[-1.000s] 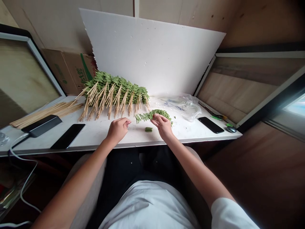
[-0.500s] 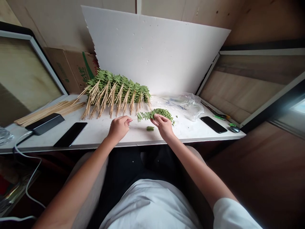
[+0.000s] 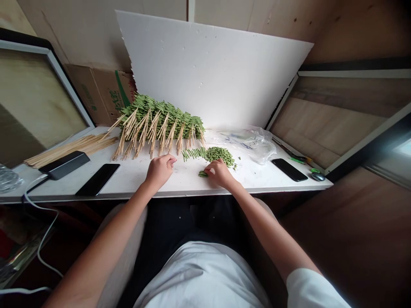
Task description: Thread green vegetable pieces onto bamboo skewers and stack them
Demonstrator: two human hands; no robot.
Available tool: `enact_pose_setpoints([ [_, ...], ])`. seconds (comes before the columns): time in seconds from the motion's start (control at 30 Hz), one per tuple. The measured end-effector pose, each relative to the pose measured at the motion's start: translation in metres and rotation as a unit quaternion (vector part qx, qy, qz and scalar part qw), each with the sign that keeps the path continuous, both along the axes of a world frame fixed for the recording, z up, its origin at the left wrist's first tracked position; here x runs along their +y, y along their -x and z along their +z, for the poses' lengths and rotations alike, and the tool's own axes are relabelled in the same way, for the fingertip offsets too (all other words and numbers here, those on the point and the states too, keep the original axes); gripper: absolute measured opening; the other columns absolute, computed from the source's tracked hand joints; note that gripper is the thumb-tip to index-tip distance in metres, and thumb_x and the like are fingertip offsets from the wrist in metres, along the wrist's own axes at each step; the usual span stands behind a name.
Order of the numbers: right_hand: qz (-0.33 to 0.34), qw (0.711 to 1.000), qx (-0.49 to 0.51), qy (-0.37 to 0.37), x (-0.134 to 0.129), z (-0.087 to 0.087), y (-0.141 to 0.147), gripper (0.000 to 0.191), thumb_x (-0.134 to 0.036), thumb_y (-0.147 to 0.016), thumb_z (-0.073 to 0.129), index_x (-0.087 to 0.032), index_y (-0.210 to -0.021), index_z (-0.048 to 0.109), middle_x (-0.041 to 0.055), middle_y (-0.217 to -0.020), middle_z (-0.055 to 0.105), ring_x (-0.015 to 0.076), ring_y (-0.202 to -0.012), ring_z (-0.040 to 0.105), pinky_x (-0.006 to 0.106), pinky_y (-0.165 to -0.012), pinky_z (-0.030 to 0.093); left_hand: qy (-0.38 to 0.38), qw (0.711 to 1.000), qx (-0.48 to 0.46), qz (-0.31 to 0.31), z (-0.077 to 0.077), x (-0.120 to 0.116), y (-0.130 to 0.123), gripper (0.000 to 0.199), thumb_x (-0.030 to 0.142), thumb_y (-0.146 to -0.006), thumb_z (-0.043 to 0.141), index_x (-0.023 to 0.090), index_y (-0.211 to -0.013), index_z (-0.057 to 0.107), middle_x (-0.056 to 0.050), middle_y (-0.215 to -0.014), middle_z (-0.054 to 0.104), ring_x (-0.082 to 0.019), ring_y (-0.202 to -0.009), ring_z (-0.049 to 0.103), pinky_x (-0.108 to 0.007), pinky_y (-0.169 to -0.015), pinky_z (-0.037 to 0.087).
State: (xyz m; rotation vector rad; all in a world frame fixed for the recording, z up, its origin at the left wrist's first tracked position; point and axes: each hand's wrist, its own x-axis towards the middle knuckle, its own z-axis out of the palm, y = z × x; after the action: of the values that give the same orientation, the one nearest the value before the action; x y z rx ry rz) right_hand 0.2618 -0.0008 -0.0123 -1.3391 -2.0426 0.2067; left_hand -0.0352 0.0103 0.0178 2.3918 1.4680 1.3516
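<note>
My left hand (image 3: 160, 172) is closed in a pinch on a thin skewer, most of which is hidden. A row of cut green bean pieces (image 3: 193, 154) is threaded on it, held above the table. Lower and to the right, my right hand (image 3: 221, 173) has its fingertips together at a small group of bean pieces (image 3: 202, 174) lying on the tabletop. Whether a piece is between those fingers is hard to see. Just behind my right hand is a heap of loose bean pieces (image 3: 221, 155).
A tall stack of filled bean skewers (image 3: 160, 117) stands at the back, with bare skewers (image 3: 73, 149) to its left. Two phones (image 3: 98, 179) (image 3: 289, 170), a dark box with a cable (image 3: 69, 165), a plastic bag (image 3: 253, 143) and a mouse (image 3: 317, 176) lie on the white table (image 3: 180, 188).
My right hand has let go of the bean row on the skewer and moved down to the small group on the table. My left hand stays nearly in place, still holding the skewer.
</note>
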Motion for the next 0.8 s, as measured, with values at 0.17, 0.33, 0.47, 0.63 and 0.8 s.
enact_pose_setpoints([
  [0.17,-0.003,0.999,0.034,0.0,0.0,0.002,0.003,0.01,-0.022,-0.09,0.074,-0.023,-0.082,0.08,0.0116,-0.089,0.078,0.0315,-0.1,0.061,0.046,-0.097,0.048,0.0,1.0,-0.002,-0.012,-0.001,0.0,-0.001,0.023,0.018,-0.094,0.057,0.02,-0.088,0.078,-0.005,-0.074,0.075,-0.023,-0.073,0.072,-0.032,-0.071,0.052],
  [0.33,-0.026,0.968,0.249,0.032,0.006,0.01,-0.007,0.023,-0.046,-0.089,0.078,-0.024,-0.092,0.081,0.0082,-0.094,0.08,0.0263,-0.09,0.066,0.044,-0.093,0.053,0.007,1.0,-0.02,-0.006,0.0,0.0,0.0,0.022,0.019,-0.094,0.058,0.02,-0.09,0.079,-0.005,-0.075,0.076,-0.024,-0.073,0.072,-0.032,-0.072,0.052],
  [0.47,0.01,0.866,0.48,0.139,0.012,0.017,-0.013,0.045,-0.062,-0.07,0.091,-0.022,-0.088,0.079,0.003,-0.086,0.078,0.0202,-0.083,0.07,0.037,-0.088,0.059,0.018,0.999,-0.037,-0.014,0.002,-0.003,-0.003,0.022,0.021,-0.095,0.058,0.02,-0.088,0.079,-0.004,-0.073,0.075,-0.022,-0.071,0.071,-0.031,-0.071,0.052],
  [0.63,0.099,0.746,0.618,0.227,0.008,0.026,-0.011,0.041,-0.048,-0.063,0.101,-0.022,-0.086,0.08,0.0016,-0.098,0.082,0.0184,-0.101,0.076,0.029,-0.103,0.06,0.025,0.998,-0.041,-0.031,0.003,-0.007,-0.008,0.022,0.023,-0.095,0.058,0.02,-0.087,0.078,-0.003,-0.074,0.076,-0.021,-0.07,0.07,-0.03,-0.071,0.052],
  [0.8,0.094,0.716,0.651,0.232,0.002,0.033,-0.008,0.026,-0.034,-0.077,0.096,-0.022,-0.093,0.08,0.0045,-0.105,0.084,0.0191,-0.107,0.078,0.026,-0.104,0.062,0.037,0.998,-0.042,-0.042,0.003,-0.009,-0.01,0.023,0.022,-0.095,0.058,0.02,-0.087,0.079,-0.003,-0.073,0.076,-0.021,-0.07,0.071,-0.03,-0.072,0.053],
])
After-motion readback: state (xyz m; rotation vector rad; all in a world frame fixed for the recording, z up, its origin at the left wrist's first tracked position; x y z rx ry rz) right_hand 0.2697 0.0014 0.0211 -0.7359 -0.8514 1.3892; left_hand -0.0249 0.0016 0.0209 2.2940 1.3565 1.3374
